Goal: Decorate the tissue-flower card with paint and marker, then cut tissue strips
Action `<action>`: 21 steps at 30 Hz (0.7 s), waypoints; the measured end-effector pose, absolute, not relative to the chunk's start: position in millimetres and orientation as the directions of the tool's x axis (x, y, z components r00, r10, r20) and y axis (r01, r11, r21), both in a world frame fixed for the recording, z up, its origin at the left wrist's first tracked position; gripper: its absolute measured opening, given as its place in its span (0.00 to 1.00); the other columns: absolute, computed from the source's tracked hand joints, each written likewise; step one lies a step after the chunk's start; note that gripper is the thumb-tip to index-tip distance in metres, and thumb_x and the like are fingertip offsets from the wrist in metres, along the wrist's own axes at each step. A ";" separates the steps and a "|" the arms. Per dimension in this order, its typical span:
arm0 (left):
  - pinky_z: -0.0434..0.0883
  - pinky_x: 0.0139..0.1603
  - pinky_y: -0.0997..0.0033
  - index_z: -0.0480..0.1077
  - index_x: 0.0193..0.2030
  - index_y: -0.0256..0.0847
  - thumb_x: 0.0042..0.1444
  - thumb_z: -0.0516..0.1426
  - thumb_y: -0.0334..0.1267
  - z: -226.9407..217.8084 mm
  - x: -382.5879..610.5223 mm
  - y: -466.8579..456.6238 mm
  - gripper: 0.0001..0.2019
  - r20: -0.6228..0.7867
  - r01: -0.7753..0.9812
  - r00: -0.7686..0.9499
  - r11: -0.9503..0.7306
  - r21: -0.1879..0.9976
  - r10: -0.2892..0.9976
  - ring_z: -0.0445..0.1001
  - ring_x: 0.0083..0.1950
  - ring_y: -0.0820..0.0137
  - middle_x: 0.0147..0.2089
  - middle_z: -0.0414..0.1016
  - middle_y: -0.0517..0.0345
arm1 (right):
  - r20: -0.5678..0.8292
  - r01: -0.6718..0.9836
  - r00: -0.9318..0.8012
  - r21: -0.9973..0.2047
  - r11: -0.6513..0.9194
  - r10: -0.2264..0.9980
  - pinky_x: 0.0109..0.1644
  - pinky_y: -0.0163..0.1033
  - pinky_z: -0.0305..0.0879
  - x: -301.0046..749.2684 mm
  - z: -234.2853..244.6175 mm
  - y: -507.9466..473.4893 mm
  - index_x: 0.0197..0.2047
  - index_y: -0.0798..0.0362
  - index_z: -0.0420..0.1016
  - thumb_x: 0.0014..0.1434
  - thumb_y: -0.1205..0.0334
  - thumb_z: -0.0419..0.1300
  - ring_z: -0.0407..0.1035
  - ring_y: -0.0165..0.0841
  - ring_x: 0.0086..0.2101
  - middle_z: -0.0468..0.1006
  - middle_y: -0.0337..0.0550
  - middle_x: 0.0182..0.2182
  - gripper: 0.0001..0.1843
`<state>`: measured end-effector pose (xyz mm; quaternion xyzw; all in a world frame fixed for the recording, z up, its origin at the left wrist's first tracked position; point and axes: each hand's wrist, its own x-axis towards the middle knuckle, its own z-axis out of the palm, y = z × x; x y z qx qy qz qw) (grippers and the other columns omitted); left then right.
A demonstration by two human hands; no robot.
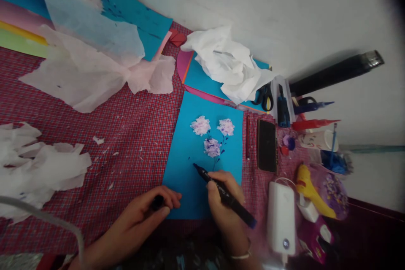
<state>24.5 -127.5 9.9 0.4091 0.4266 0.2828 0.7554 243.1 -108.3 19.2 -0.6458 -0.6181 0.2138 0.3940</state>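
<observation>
A blue sheet of paper (186, 181) lies in front of me, bearing three pale pink tissue flowers (211, 147) with dark painted stems and small leaves. My right hand (224, 202) grips a black marker (229, 200), its dark tip on or just over the sheet, below and left of the flowers. Small dark marks show near that tip. At the sheet's lower left edge rests my left hand (152, 209), fingers curled around a black marker cap (157, 202).
Crumpled white tissue (228, 63) and scissors (267, 97) lie beyond the sheet. On the right are a phone (266, 145), a white power box (281, 217), a yellow glue gun (311, 190) and a paper cup (318, 139). Tissue scraps (47, 168) and a grey cable (47, 215) are left.
</observation>
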 end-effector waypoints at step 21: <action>0.69 0.59 0.69 0.71 0.40 0.47 0.68 0.54 0.41 6.8 24.0 -127.6 0.06 -0.380 -0.085 0.476 0.472 0.878 0.793 0.75 0.55 0.69 0.44 0.77 0.62 | 0.234 0.620 0.076 -0.772 0.138 0.969 0.34 0.35 0.72 242.2 16.6 -106.2 0.38 0.48 0.75 0.57 0.70 0.59 0.74 0.31 0.29 0.79 0.36 0.28 0.08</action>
